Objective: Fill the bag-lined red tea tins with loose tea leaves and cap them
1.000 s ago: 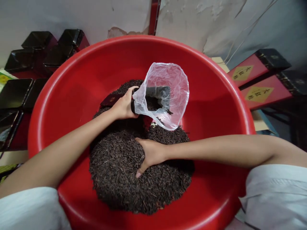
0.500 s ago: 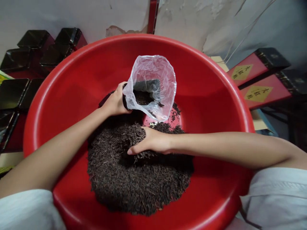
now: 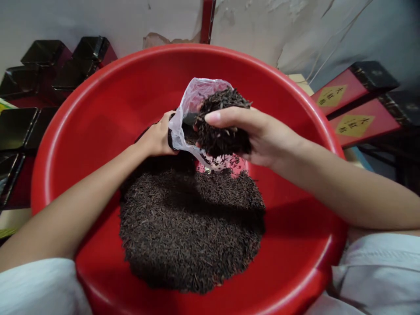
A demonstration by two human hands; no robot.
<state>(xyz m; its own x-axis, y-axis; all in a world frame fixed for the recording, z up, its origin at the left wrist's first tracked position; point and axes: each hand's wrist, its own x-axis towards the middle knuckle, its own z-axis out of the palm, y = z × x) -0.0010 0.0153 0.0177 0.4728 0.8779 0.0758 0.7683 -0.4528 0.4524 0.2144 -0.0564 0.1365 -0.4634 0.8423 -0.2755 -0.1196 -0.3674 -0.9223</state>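
Observation:
A large red plastic basin (image 3: 295, 109) holds a broad heap of dark, dry tea leaves (image 3: 190, 236). My left hand (image 3: 159, 136) is closed around a dark tin lying tilted in the basin, most of it hidden by the hand and the bag. Out of the tin's mouth spreads a clear plastic bag (image 3: 188, 103), its opening turned toward me, with some leaves inside. Raised in front of that opening, my right hand (image 3: 265, 135) is closed on a big handful of tea leaves (image 3: 223, 124). Loose leaf bits lie on the basin floor below the bag.
Several dark-topped tins (image 3: 46, 52) are grouped at the left, beyond the basin's rim. On the right lie red tins with yellow diamond labels (image 3: 354, 124). A peeling wall (image 3: 256, 30) rises behind the basin.
My right hand has lifted a handful of tea leaves up from the heap to the bag's mouth. The left hand stays around the tin.

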